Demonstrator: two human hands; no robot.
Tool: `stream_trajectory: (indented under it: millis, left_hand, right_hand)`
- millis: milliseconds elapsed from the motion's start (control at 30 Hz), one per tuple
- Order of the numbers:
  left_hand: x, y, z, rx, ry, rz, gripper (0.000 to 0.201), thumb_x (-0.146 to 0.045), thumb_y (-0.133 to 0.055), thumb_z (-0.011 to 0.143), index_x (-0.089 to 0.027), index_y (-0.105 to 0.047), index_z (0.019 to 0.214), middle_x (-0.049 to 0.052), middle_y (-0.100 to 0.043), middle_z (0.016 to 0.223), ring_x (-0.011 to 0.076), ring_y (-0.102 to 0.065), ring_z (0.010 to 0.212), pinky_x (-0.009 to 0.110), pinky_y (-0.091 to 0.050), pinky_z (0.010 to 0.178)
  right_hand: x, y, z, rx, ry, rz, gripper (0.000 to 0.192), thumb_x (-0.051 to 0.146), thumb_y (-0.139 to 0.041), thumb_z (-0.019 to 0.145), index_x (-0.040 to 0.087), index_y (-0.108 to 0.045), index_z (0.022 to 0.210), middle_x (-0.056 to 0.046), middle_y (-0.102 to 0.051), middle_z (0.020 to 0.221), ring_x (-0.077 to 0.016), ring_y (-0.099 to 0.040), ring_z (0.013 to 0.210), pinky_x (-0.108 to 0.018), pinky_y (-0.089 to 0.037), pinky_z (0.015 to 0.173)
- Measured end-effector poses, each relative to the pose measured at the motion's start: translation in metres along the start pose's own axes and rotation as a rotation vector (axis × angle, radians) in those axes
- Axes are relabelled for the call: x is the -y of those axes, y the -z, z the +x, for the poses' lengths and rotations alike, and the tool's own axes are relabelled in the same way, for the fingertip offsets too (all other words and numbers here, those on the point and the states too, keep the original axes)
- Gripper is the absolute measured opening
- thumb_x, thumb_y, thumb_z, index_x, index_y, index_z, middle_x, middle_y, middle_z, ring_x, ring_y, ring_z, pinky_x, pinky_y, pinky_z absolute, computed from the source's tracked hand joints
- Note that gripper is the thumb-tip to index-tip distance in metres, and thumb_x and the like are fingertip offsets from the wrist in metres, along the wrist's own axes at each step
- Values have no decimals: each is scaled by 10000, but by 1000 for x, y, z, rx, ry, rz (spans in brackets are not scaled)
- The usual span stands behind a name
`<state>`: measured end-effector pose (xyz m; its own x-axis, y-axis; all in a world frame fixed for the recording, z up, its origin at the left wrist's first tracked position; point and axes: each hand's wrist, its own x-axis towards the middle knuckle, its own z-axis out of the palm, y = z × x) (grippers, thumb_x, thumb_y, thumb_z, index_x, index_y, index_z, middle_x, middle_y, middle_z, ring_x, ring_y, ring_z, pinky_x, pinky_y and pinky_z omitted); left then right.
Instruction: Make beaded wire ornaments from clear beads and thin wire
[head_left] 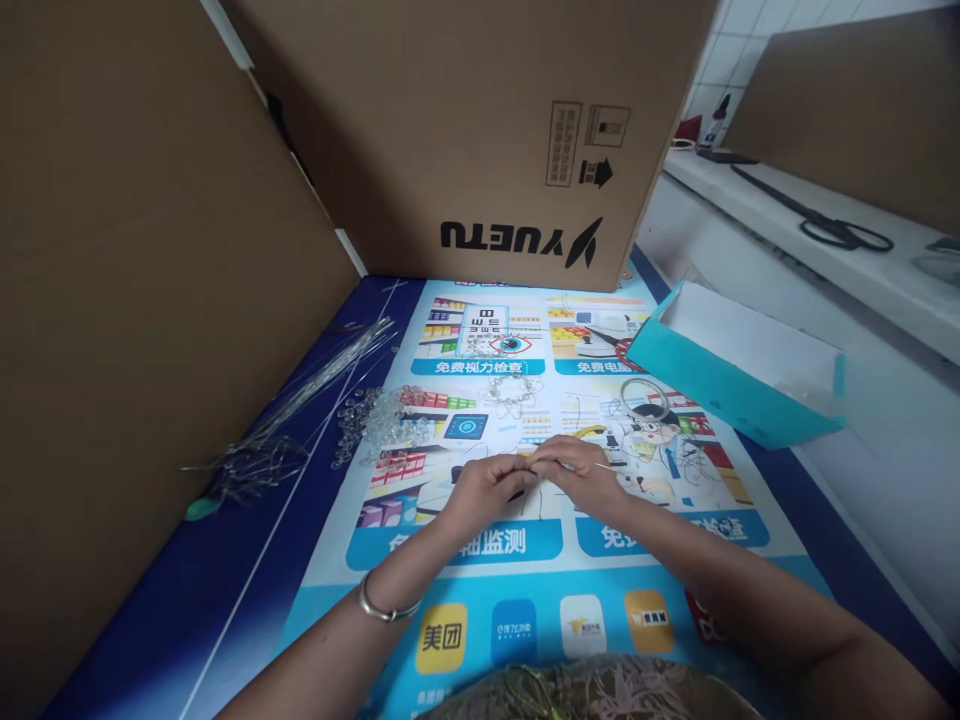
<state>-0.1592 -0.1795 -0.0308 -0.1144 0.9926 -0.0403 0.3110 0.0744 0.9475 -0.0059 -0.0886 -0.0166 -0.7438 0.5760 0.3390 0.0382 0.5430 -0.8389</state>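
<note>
My left hand [491,490] and my right hand [581,475] meet fingertip to fingertip over the printed mat. Both are closed in a pinch on what looks like a thin wire [606,466], a pale end of which sticks out beside my right hand. Most of it is hidden by the fingers. Just beyond the hands lies a ring of clear beads [512,390] with wire loops. To the left is a heap of clear beads [386,425]. Farther left rests a bundle of thin silvery wires [322,380], tangled at its near end.
Large cardboard panels [465,130] stand at the back and left. On the right sit an open teal box [739,385], a wire coil [645,398] and red-handled scissors [621,348]. Black scissors [832,228] lie on the white ledge [787,200].
</note>
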Motion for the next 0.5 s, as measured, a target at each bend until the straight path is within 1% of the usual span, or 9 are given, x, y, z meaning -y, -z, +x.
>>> stream_trajectory:
  millis: [133, 200, 300, 400, 500]
  left_hand:
    - [-5, -2, -2, -9, 0, -38, 210, -301, -504, 800, -179, -675, 798, 18, -679, 779, 162, -588, 750, 240, -431, 698]
    - [-8, -2, -4, 1, -17, -63, 215, -290, -486, 812, -175, -656, 747, 17, -666, 732, 152, -583, 717, 236, -430, 688]
    - [-9, -1, -6, 16, -7, -100, 217, -288, -472, 817, -174, -634, 730, 19, -655, 702, 145, -579, 677, 234, -436, 665]
    - [-9, 1, -8, 9, 12, -58, 219, -284, -468, 811, -175, -622, 700, 18, -644, 671, 142, -570, 640, 230, -433, 631]
    - [-9, 2, -9, -8, 10, 16, 213, -272, -468, 804, -181, -615, 679, 6, -630, 634, 138, -559, 614, 227, -425, 615]
  right_hand:
    - [4, 1, 3, -42, -34, 63, 135, 267, -547, 813, 221, -674, 822, -25, -647, 798, -150, -587, 830, -298, -469, 781]
    - [6, 3, 4, -36, -61, 87, 131, 263, -551, 810, 211, -671, 815, -26, -642, 805, -147, -585, 827, -291, -466, 774]
    - [9, 5, 4, 2, -106, 104, 143, 275, -542, 814, 205, -664, 839, -26, -640, 821, -138, -587, 801, -276, -467, 742]
    - [10, 7, 2, 26, -159, 113, 164, 299, -544, 808, 204, -662, 870, -26, -644, 839, -137, -589, 787, -266, -471, 713]
    - [9, 7, 2, -6, -225, 151, 185, 330, -558, 790, 197, -660, 868, -26, -642, 834, -126, -589, 717, -245, -482, 637]
